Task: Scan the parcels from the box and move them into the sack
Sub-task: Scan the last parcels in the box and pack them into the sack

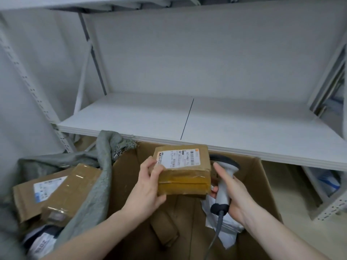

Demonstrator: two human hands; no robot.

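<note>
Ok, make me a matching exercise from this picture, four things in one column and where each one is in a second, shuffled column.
Things:
1. taped parcel
2. scanner
3. labelled carton
4. white mailer bag

Places:
A. lying in the grey sack
B. gripped by the right hand
C. down in the big cardboard box
D. held up by the left hand

Pairs: 1-D, 2-B, 3-A, 4-C

The parcel (pixel 183 169) is brown cardboard under glossy tape, with a paper label. The sack (pixel 105 166) is coarse grey woven cloth, frayed at its rim. The scanner (pixel 223 184) looks like smooth plastic.
</note>
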